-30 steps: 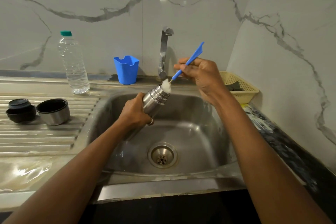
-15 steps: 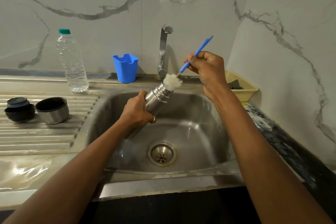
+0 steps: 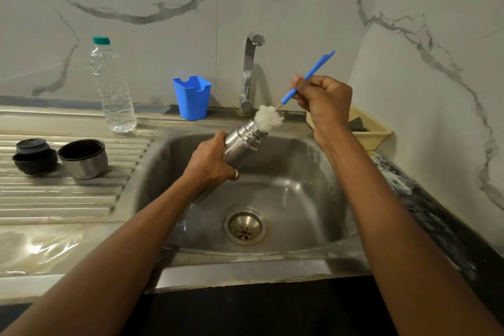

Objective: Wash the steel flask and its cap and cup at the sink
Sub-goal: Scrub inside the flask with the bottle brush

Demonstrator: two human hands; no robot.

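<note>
My left hand (image 3: 211, 162) grips the steel flask (image 3: 242, 142), tilted over the sink (image 3: 286, 188) with its mouth pointing up and right. My right hand (image 3: 323, 101) holds the blue handle of a bottle brush (image 3: 305, 79). Its white bristle head (image 3: 268, 118) sticks out of the flask's mouth. On the draining board at the left stand the steel cup (image 3: 84, 158) and the black cap (image 3: 34, 155).
A tap (image 3: 249, 71) rises behind the sink, with no water seen running. A blue plastic holder (image 3: 192, 97) and a clear water bottle (image 3: 111, 87) stand on the back ledge. A yellow basket (image 3: 368, 128) sits at the right, by the wall.
My right hand has drawn the brush up and to the right, so more of the white bristles have come out of the flask's mouth. The flask stays gripped over the sink.
</note>
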